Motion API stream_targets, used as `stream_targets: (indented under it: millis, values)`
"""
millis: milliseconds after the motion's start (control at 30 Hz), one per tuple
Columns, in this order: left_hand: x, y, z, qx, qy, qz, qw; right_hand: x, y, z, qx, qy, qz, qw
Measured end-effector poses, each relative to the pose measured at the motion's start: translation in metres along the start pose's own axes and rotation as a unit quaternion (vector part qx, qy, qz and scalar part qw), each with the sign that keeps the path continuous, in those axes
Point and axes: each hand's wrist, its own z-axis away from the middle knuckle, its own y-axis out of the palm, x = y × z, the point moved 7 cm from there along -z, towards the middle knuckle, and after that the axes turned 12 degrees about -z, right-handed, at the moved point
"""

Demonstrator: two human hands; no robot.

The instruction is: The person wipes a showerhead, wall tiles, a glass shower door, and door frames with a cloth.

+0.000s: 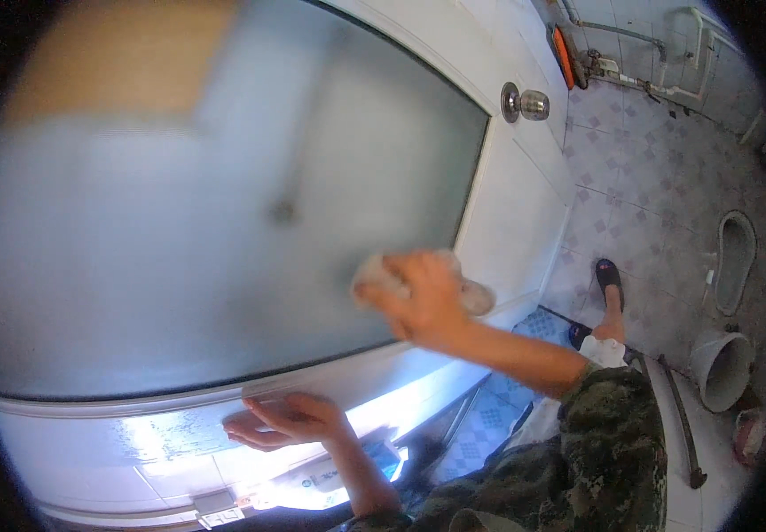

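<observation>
My right hand [425, 300] is closed around a crumpled pale cloth [478, 298] and presses it on the frosted glass pane [223, 257] of a white door, close to the pane's lower right corner. The cloth sticks out on both sides of my fingers. My left hand [290, 420] holds nothing; its fingers are slightly curled and apart, beside the door's white frame [383, 362]. Whether it touches the frame I cannot tell. A round metal knob [534, 105] sits on the door.
Beyond the door lies a tiled floor [613, 160] with a squat toilet [737, 266], a white bucket [722, 371] and a long thin stick [683, 426]. Pipes [618, 31] run along the wall. My slippered foot [609, 282] stands on the tiles. Under my left forearm is a white-and-blue package [329, 479].
</observation>
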Motion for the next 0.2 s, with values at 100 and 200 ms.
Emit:
stream_targets:
  millis: [100,200]
  values:
    - [0.000,-0.002,0.003,-0.010,-0.006,0.006,1.000,-0.041,-0.028,-0.011,-0.181,0.182,-0.116,0.959]
    - [-0.001,-0.001,0.003,0.001,-0.007,0.014,1.000,-0.034,-0.032,-0.014,-0.180,0.121,0.066,0.974]
